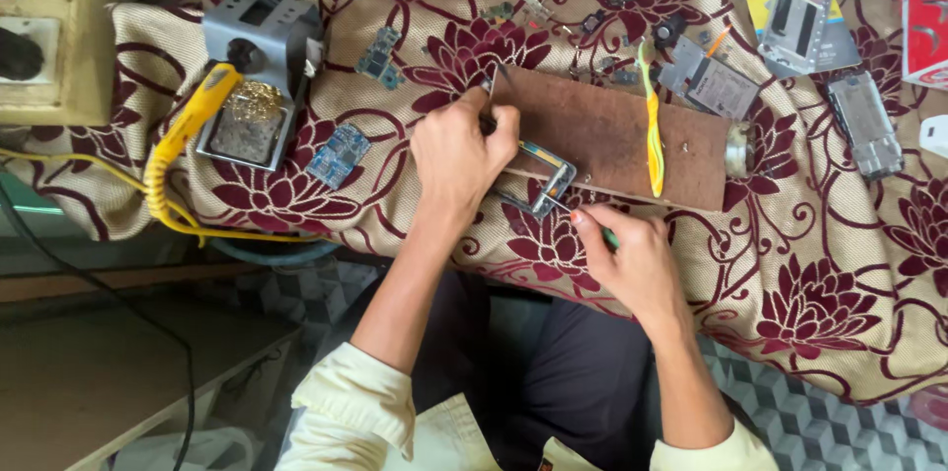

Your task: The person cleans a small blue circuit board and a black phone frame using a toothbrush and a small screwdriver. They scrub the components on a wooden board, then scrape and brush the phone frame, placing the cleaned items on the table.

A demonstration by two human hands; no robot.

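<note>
Left hand (456, 160) fingers pinched around thin metal tweezers (497, 86), tips pressed onto the phone frame (538, 178). Right hand (632, 259) fingers clenched on a slim green-handled tool (591, 224), its shaft pointing toward 10 o'clock into the frame's lower edge. Frame — a thin rectangular metal rim, open centre — lies between both hands, long axis running 10 to 4 o'clock, half on a brown board (612, 135), half on the floral cloth (820, 293) covering the surface. Left hand nearer — right at 4 o'clock.

Bare floral cloth (820, 303) open to the right of the hands, soldering station (259, 66) and yellow coiled cable (168, 175) blocking the left, toothbrush (652, 125), phone frames (859, 120) and loose circuit boards (338, 155) crowding the far side
</note>
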